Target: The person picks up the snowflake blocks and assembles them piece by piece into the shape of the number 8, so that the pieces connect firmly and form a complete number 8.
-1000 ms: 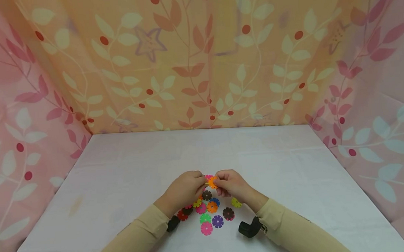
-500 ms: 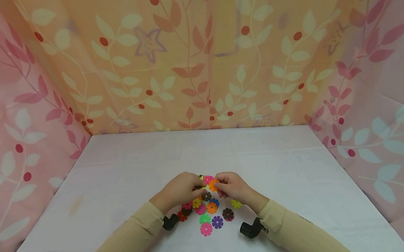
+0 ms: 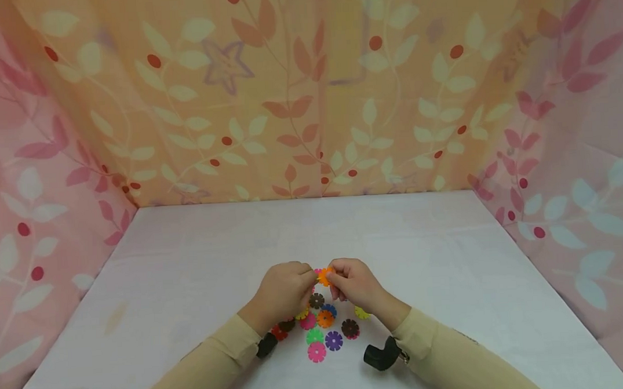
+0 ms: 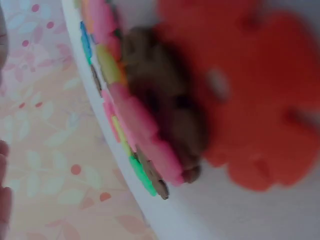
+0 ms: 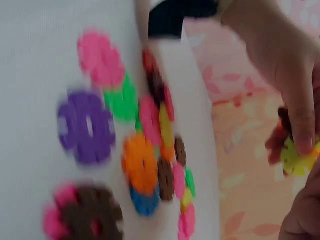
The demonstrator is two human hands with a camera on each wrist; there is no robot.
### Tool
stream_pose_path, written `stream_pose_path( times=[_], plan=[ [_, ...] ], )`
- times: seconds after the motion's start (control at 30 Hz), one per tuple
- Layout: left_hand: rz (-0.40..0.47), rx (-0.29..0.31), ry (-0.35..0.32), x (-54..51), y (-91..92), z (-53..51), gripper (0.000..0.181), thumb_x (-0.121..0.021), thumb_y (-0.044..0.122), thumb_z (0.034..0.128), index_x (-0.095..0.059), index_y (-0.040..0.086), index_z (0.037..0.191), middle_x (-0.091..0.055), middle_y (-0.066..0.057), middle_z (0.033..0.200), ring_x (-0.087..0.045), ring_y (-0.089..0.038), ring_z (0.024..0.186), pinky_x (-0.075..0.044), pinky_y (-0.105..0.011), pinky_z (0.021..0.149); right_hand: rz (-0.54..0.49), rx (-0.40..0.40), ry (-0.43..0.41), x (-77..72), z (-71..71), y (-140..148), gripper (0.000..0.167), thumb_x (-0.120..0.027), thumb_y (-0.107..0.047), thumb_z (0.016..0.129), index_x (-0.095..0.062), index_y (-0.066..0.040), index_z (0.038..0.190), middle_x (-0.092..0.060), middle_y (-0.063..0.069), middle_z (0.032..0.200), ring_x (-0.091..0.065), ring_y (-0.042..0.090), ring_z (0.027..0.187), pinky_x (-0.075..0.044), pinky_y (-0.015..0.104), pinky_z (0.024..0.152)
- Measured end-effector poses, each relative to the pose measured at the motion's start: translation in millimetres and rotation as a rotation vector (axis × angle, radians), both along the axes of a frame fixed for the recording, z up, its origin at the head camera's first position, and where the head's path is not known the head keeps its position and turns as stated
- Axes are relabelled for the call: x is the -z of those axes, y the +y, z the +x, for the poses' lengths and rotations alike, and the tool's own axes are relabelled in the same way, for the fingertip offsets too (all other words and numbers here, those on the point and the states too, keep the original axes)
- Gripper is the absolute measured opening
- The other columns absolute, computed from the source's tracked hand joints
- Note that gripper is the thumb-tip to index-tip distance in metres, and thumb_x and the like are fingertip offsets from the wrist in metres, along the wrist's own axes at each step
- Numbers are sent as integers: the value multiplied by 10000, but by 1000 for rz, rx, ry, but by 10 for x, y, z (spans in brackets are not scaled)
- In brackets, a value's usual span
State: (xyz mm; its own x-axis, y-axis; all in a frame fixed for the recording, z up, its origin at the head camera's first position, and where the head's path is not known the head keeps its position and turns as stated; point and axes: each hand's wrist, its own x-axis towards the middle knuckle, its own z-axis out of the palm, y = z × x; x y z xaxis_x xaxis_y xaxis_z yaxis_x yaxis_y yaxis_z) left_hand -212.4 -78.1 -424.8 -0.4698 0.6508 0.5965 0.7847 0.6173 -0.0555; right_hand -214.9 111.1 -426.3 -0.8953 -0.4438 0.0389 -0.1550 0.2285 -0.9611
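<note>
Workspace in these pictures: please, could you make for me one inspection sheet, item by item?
Surface: white table, faint brownish mark towards the person's left.
Job's things: notched discs in several colours, some overlapping; an orange disc and a yellow disc are held.
Clutter: nothing seen.
Hands: left hand pinches the yellow disc, right hand the orange disc; black fitting at each cuff.
Cables: nothing seen.
Surroundings: patterned fabric, orange behind, pink at both sides.

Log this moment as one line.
Left hand pinches yellow notched plastic disc | right hand pinches orange notched plastic disc | purple notched plastic disc on white table
</note>
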Motion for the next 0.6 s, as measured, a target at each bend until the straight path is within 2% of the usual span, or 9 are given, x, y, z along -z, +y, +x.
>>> stream_pose_path(
  times=[0.1,0.17,0.33,0.4,0.6],
  plan=[
    [-24,-45,-44,-34,3,-9,75,-638,99,760,-642,146,702,-567,67,656,-496,-69,564,-454,-177,533,27,28,-8,-34,-31,-10,255,-487,-73,928,-519,69,718,-503,40,515,-421,194,423,-379,235,401],
    [-47,-62,-72,-39,2,-11,60,-650,130,775,-663,145,719,-586,70,670,-519,-66,584,-472,-177,565,29,21,-27,-113,0,-16,251,-476,-50,926,-513,77,712,-495,61,515,-413,198,425,-378,229,404],
    [-54,-62,-102,-33,-19,-27,45,-658,154,785,-672,153,742,-601,77,689,-542,-64,614,-485,-188,600,18,1,-25,-98,-9,-5,253,-465,-55,930,-508,96,732,-493,59,523,-409,140,432,-375,227,409],
    [-48,-57,-114,-28,-45,-43,47,-645,143,790,-676,159,757,-604,78,699,-549,-67,627,-488,-195,603,-6,-1,-20,-19,-61,21,266,-465,-81,936,-507,100,746,-491,41,524,-407,135,432,-380,246,412],
    [8,-72,-188,-29,-169,-76,84,-666,146,798,-722,134,859,-643,76,762,-572,-53,674,-496,-199,623,-46,55,-42,-13,-122,108,272,-475,-102,938,-506,101,760,-486,26,531,-407,130,444,-392,218,436]
  ],
)
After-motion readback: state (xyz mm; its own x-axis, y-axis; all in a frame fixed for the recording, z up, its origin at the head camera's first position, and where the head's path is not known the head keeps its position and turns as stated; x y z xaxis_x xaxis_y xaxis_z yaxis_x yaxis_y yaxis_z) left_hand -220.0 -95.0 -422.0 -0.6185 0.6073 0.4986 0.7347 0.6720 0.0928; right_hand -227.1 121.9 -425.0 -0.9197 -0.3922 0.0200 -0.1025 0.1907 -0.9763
